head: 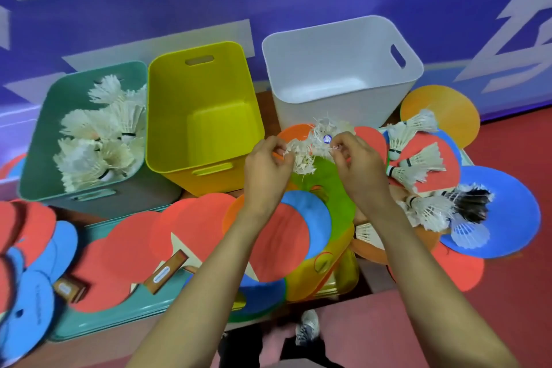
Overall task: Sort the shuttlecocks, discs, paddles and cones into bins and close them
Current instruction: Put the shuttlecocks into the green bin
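Shuttlecock step in hand: my L hand [265, 164] and R hand [355, 164] each pinch a tangled shuttlecock clump [313, 146] held between them; next move, I judge, needs separating, then carrying well left of L hand to green bin [38, 140].

The left forearm [209, 263] and the right forearm [418, 263] are being shown bare along their whole visible length, from the lower edge of the view up to the wrists. The left hand [265, 167] and the right hand [358, 164] are likewise being left uncovered. Between the two arms, far down by the floor, a grey and white trainer [307, 327] is being worn on one foot, with pale laces being seen crossed over its top. Dark trouser fabric [236, 349] is being made out just beside it, its detail being lost in blur and shadow.
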Motion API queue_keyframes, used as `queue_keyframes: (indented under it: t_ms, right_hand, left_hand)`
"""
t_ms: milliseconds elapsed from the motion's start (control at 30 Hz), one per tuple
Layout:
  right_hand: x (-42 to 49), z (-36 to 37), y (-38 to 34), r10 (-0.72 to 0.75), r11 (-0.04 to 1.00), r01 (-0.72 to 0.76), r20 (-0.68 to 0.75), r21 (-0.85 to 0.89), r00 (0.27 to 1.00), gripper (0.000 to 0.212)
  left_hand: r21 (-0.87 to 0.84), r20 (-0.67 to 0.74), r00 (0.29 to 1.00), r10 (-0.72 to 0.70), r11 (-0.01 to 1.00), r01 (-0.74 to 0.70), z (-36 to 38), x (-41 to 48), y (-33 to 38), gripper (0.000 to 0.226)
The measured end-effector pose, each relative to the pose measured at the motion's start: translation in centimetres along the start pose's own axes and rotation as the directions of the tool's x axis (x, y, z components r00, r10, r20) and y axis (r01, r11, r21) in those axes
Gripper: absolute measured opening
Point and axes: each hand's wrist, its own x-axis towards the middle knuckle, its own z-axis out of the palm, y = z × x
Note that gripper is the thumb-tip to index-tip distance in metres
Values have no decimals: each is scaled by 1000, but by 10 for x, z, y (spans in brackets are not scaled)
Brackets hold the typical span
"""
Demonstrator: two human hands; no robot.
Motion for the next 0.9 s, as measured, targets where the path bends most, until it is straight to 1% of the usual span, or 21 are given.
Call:
queue_keyframes:
  t_ms: [133, 233, 333, 400, 500, 567, 633, 700, 800, 900]
  right_hand:
    - [-8, 8, -38, -86, 988, 97, -89, 120, 992, 12]
    - [-4, 18, -78, -170, 963, 189, -110, 191, 979, 13]
    - [3, 41, -118, -239, 933, 252, -81, 255, 968, 12]
    - [6, 63, -145, -289, 913, 287, -36, 291, 957, 10]
    - [8, 103, -185, -349, 888, 314, 47, 337, 936, 9]
    - [10, 129, -207, -368, 886, 321, 89, 333, 925, 9]
    - [15, 154, -228, -377, 893, 323, 131, 313, 917, 10]
    - [22, 176, -246, -378, 905, 327, 164, 274, 911, 10]
    - [39, 203, -271, -366, 921, 328, 176, 212, 914, 10]
    - [66, 227, -294, -360, 930, 337, 176, 148, 916, 12]
  left_hand:
    - [-124, -150, 989, 9, 992, -28, -35, -8, 4, 8]
    - [-148, -274, 962, 2, 988, -44, -72, -11, -3, 10]
    - [-164, -378, 925, -44, 986, -20, -113, -11, -24, 19]
    - [-169, -418, 902, -108, 985, 40, -141, -12, -44, 18]
    - [-170, -508, 842, -180, 980, 107, -187, -14, -82, 14]
    - [-144, -548, 817, -181, 982, 121, -214, -13, -105, 14]
    - [-89, -578, 797, -176, 984, 153, -241, -8, -129, 19]
    - [-54, -591, 787, -174, 983, 177, -263, 3, -152, 18]
    - [-93, -602, 776, -188, 982, 165, -286, 30, -174, 15]
    - [-96, -601, 775, -194, 981, 171, -303, 71, -181, 14]
